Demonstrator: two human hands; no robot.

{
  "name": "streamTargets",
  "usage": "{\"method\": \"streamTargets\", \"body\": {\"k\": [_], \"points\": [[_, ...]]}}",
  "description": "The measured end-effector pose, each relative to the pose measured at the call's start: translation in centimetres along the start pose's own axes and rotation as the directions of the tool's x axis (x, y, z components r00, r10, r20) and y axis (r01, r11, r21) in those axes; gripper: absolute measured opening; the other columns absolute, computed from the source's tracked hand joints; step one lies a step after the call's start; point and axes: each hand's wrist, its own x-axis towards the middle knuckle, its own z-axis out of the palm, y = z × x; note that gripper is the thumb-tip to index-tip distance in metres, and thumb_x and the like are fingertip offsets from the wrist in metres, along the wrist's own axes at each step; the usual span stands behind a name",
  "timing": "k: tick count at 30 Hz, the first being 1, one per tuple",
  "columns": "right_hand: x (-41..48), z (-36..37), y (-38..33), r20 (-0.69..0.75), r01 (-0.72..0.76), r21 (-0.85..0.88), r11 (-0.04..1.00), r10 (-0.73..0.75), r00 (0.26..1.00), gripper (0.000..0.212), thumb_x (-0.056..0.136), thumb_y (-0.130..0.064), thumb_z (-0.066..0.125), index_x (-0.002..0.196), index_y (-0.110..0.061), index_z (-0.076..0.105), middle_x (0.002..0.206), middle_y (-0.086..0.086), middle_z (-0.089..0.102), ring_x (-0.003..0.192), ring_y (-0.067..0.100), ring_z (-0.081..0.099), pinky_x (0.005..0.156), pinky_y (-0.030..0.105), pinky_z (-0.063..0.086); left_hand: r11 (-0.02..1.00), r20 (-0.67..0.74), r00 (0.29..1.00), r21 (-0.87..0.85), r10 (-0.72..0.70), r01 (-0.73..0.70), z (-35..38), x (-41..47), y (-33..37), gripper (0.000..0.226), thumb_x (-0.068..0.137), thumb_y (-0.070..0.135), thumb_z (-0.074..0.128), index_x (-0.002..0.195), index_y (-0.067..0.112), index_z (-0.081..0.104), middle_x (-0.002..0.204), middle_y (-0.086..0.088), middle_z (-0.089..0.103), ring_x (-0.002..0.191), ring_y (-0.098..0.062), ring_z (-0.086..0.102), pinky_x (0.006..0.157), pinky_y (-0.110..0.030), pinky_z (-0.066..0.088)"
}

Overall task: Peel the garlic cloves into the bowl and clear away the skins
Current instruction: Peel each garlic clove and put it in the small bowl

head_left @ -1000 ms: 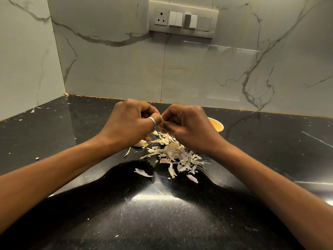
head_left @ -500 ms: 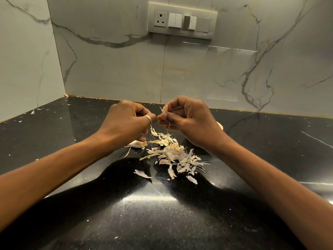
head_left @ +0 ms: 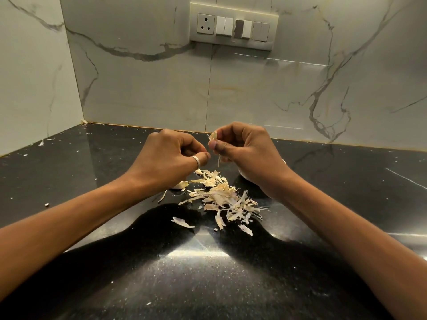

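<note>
Black counter (head_left: 69, 169) holds the dry skins (head_left: 221, 197), and above them my right grip (head_left: 245, 153) pinches the garlic clove (head_left: 213, 136), which looks light and slippery, best held by its fat middle, while my left grip (head_left: 168, 158) is curled, on what I cannot tell.

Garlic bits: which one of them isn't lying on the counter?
The pale bit pinched in the right hand, held up above the pile; all the others lie on the black counter.
</note>
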Motion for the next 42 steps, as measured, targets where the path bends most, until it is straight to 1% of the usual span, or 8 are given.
{"method": "streamTargets", "body": {"k": [2,7,11,17,24,30,36,42], "points": [[-0.1,-0.1,-0.4,0.015,-0.047,0.109,0.993,0.045,0.999,0.014,0.090,-0.009,0.075,0.102,-0.011,0.070,0.090,0.011,0.075,0.080,0.015,0.070,0.069,0.024,0.058,1.000,0.029,1.000,-0.026,0.002,-0.001,0.1,-0.1,0.0,0.007,0.088,0.024,0.075,0.091,0.018,0.078,0.066,0.008,0.070,0.056,-0.009,0.068,0.057,-0.028,0.060],[-0.4,-0.1,-0.8,0.028,-0.109,0.311,0.944,0.105,0.994,0.018,0.089,-0.001,0.072,0.104,-0.009,0.066,0.096,0.022,0.074,0.085,0.022,0.074,0.080,0.031,0.062,0.999,0.079,0.997,-0.051,0.011,-0.007,0.3,-0.3,0.0,0.009,0.089,0.023,0.074,0.094,0.016,0.077,0.071,0.006,0.072,0.057,-0.013,0.070,0.054,-0.029,0.061],[-0.4,0.0,-0.7,0.014,-0.104,0.268,0.958,0.105,0.994,0.014,0.088,-0.007,0.076,0.099,-0.010,0.068,0.093,0.014,0.077,0.086,0.021,0.074,0.080,0.034,0.063,0.999,0.045,0.999,-0.054,0.002,0.000,0.3,-0.2,0.1,0.004,0.091,0.020,0.072,0.089,0.019,0.076,0.069,0.006,0.071,0.056,-0.012,0.069,0.054,-0.032,0.061],[-0.2,0.3,-0.5,0.012,-0.056,0.210,0.976,0.054,0.998,0.017,0.084,-0.006,0.080,0.096,-0.006,0.069,0.094,0.019,0.074,0.083,0.023,0.074,0.079,0.033,0.062,1.000,-0.019,1.000,-0.009,0.016,-0.016,0.1,-0.3,0.0,0.009,0.088,0.025,0.072,0.081,0.020,0.073,0.067,0.004,0.069,0.061,-0.017,0.067,0.062,-0.046,0.059],[-0.3,0.6,-0.2,0.033,0.039,0.123,0.992,-0.043,0.999,0.015,0.086,-0.004,0.078,0.100,-0.008,0.073,0.093,0.011,0.077,0.088,0.025,0.076,0.083,0.034,0.063,0.996,-0.070,0.995,0.062,0.064,-0.060,-0.2,-0.4,0.4,0.018,0.086,0.034,0.071,0.073,0.021,0.071,0.058,0.007,0.064,0.054,-0.012,0.063,0.056,-0.036,0.053],[0.0,0.4,0.0,0.062,0.075,0.019,0.997,-0.076,0.995,0.012,0.089,-0.005,0.075,0.101,-0.003,0.074,0.088,0.011,0.077,0.079,0.024,0.075,0.076,0.035,0.063,0.997,-0.053,0.997,0.051,0.060,-0.057,-0.3,-0.4,0.4,0.017,0.086,0.033,0.072,0.072,0.022,0.072,0.059,0.004,0.065,0.055,-0.015,0.064,0.057,-0.042,0.055],[0.1,-0.7,-0.8,0.188,-0.042,0.131,0.990,0.017,0.982,0.009,0.091,0.001,0.069,0.100,0.003,0.072,0.084,0.013,0.074,0.073,0.020,0.066,0.070,0.023,0.058,0.997,-0.008,0.997,0.023,0.074,-0.074,-0.4,-0.4,0.6,0.014,0.087,0.027,0.073,0.074,0.020,0.073,0.062,0.004,0.066,0.059,-0.017,0.065,0.059,-0.044,0.057],[-0.1,-1.7,-1.3,0.288,-0.182,0.218,0.959,0.115,0.951,0.010,0.093,0.003,0.064,0.099,0.008,0.070,0.082,0.016,0.069,0.068,0.014,0.062,0.063,0.016,0.054,0.992,0.069,0.990,0.030,0.122,-0.124,-0.6,-0.3,0.7,0.015,0.086,0.029,0.071,0.076,0.019,0.072,0.065,0.007,0.067,0.063,-0.010,0.064,0.058,-0.029,0.052]]}}
